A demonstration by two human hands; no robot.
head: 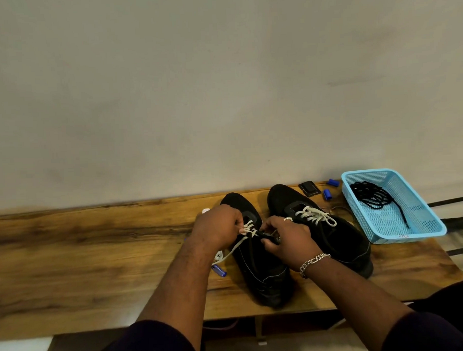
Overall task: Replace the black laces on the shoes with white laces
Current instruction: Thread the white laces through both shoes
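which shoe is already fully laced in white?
The right-hand shoe, nearest the blue basket: its white lace is crossed and tied, untouched. On the left-hand shoe, both hands grip a loose white lace.

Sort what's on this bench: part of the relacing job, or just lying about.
Job: left shoe, its white lace, right shoe, black laces in the blue basket.
Lying about: two blue caps, black case, blue pen.

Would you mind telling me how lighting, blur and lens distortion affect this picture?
Head view: dim, warm light; the black shoes lose detail, though the white laces stand out. Head view: the wooden bench looks smeared towards the left. Head view: wide-angle bending tilts the blue basket; no glare.
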